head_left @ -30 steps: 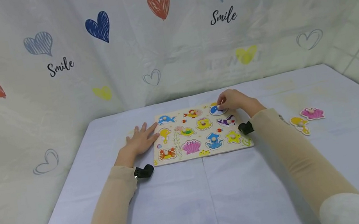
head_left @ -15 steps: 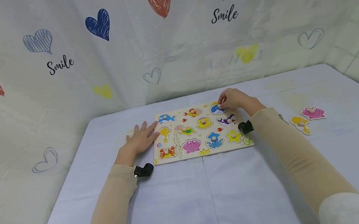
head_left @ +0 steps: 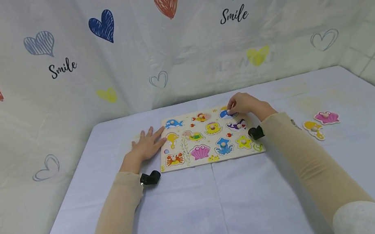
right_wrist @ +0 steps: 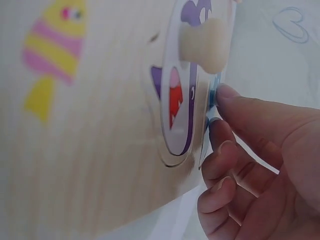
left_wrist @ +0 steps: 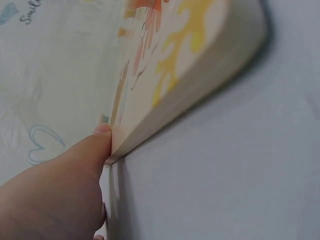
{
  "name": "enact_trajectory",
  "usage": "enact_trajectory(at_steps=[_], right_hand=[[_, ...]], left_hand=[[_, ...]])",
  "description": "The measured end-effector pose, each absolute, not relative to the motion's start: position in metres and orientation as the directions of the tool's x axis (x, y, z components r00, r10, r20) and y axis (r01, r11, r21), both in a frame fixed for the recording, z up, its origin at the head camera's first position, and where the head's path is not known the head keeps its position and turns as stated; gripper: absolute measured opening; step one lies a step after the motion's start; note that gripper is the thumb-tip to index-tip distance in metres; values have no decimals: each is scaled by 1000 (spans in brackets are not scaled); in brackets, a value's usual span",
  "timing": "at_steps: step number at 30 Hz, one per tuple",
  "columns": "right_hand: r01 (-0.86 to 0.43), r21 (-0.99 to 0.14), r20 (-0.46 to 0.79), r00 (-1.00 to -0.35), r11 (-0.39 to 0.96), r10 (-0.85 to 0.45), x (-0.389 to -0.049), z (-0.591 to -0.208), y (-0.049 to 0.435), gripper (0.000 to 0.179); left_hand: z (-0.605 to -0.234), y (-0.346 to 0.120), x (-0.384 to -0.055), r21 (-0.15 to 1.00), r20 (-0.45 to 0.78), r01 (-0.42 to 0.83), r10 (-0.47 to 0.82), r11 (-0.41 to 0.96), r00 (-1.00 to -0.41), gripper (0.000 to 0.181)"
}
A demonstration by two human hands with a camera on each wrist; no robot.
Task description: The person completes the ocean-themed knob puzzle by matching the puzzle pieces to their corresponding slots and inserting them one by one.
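In the head view a wooden peg puzzle board (head_left: 195, 164) with sea-animal pieces lies on the table. My left hand (head_left: 145, 145) rests at its left side with the fingers spread. The left thumb (left_wrist: 102, 131) touches the board's edge in the left wrist view. At the far right corner my right hand (head_left: 246, 105) pinches the knob of a blue puzzle piece (head_left: 225, 114) between thumb and forefinger. That piece lies at its place in the board, partly hidden by the fingers. Beside it in the right wrist view is a purple whale piece (right_wrist: 176, 107) with a wooden knob.
Two loose pieces lie right of the board: a yellow one (head_left: 313, 130) and a pink shell (head_left: 327, 118). White cloth covers the table (head_left: 189, 216). Behind it hangs a curtain (head_left: 198, 49) printed with hearts.
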State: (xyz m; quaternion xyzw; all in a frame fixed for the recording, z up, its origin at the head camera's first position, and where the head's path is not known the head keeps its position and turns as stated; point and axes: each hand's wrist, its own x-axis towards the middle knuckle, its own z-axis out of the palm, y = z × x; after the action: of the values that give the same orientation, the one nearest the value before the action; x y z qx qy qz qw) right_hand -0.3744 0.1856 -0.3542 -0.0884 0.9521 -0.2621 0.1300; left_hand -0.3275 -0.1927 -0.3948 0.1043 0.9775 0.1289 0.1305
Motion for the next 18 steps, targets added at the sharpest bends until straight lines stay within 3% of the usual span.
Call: enact_trajectory(at_steps=[11,18], right_hand=[[-121,-502,-193,-950,856,-247,-378,-352,194,29],[-118,-548,-166,-955,828,-246,-367,-345,206,30]], left_hand=[[-398,-194,-330,276,-230,169,236,946,-944,66],[-400,-194,-331,278,-224,173,239,945,-945,66]])
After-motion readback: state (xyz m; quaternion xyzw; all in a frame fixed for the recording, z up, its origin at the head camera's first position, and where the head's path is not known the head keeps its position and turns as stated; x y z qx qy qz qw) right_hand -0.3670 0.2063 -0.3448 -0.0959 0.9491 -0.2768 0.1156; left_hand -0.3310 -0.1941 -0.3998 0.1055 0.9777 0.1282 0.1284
